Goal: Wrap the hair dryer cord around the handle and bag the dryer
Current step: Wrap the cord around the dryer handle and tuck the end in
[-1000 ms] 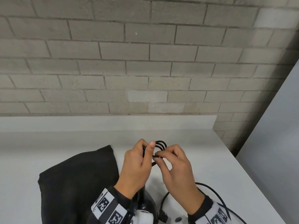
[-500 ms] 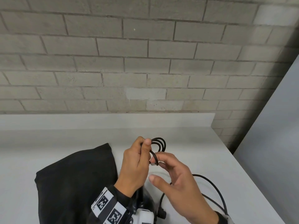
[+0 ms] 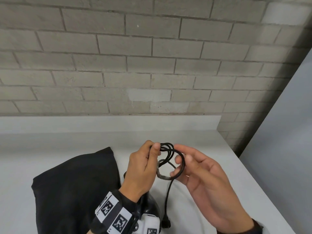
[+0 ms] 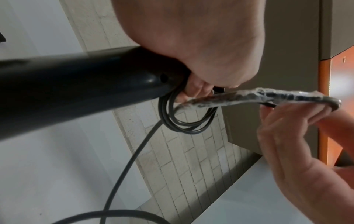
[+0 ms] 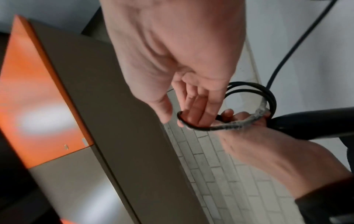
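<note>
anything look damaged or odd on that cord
Yes: a stretch of the cord near the handle is wrapped in crinkled clear tape or plastic, like a patch. Whether the cord underneath is damaged is hidden.

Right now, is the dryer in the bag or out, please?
Out: the left hand grips the dryer handle beside the flat black bag.

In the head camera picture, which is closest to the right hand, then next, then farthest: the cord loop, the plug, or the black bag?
From the right hand:
1. Cord loop, looped over its fingers.
2. Plug, dangling below, between the wrists.
3. Black bag, lying on the counter, beyond the left hand.
</note>
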Action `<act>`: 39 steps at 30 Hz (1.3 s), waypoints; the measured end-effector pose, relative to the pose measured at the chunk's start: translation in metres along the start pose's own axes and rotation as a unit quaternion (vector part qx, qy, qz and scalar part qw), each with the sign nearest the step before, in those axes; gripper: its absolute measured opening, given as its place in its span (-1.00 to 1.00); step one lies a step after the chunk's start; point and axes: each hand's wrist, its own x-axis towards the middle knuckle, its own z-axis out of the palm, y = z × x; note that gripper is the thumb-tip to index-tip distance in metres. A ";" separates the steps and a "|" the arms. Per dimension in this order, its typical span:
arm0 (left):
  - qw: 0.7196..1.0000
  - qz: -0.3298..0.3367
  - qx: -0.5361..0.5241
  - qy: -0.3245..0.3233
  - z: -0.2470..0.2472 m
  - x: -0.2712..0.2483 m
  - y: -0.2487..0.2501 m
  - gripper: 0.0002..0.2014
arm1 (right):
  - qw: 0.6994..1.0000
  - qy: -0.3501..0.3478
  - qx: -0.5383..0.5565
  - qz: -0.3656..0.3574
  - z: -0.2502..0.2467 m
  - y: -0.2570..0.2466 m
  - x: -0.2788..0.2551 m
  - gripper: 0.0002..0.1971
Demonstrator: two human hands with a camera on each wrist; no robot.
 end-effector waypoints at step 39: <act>0.999 -0.028 -0.037 -0.013 -0.013 0.002 -0.008 -0.58 | 0.922 0.200 -0.319 0.095 -0.087 -0.025 -0.091 -0.22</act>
